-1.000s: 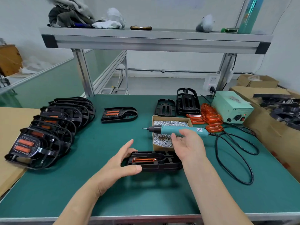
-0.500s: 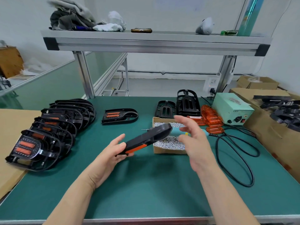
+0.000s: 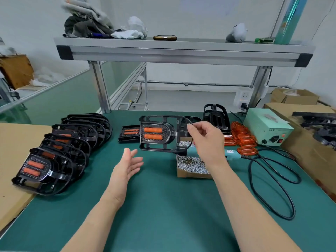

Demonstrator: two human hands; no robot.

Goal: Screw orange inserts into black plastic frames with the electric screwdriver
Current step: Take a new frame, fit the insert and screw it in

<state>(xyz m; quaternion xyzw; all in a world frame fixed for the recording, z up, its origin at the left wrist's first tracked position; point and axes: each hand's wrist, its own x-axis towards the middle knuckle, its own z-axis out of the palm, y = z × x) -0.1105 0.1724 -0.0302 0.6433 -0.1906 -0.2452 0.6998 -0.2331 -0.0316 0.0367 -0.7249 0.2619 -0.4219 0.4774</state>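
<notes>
- A person's right hand point(image 3: 205, 140) holds a black plastic frame point(image 3: 158, 136) in the air over the middle of the green table point(image 3: 163, 206). Thumb and forefinger pinch the thin curved bar at the frame's 3 o'clock end, and the other fingers curl loosely
- The frame is tilted with its face toward the person, and two orange inserts point(image 3: 153, 133) sit one above the other in its grille; whether its screws are in cannot be told from here
- The left hand point(image 3: 127, 166) hovers apart from the frame, at about its 7 o'clock. It holds nothing, with fingers straight and slightly spread and the palm turned inward
- The electric screwdriver point(image 3: 231, 153) lies across a cardboard box of screws point(image 3: 192, 165) at 2 o'clock from the table's centre, partly hidden behind the right wrist; no hand grips it
- Work that looks done: an overlapping row of frames point(image 3: 60, 151) with orange showing, from 8 to 10 o'clock, plus a single flat frame point(image 3: 129, 132) at 12 o'clock
- Work that looks left: a heap of loose inserts point(image 3: 243, 137) at 2 o'clock and empty frames point(image 3: 215, 118) at 1 o'clock
- My judgement: the batch is well under way but not finished, and the held frame is likely being checked before it joins the row
</notes>
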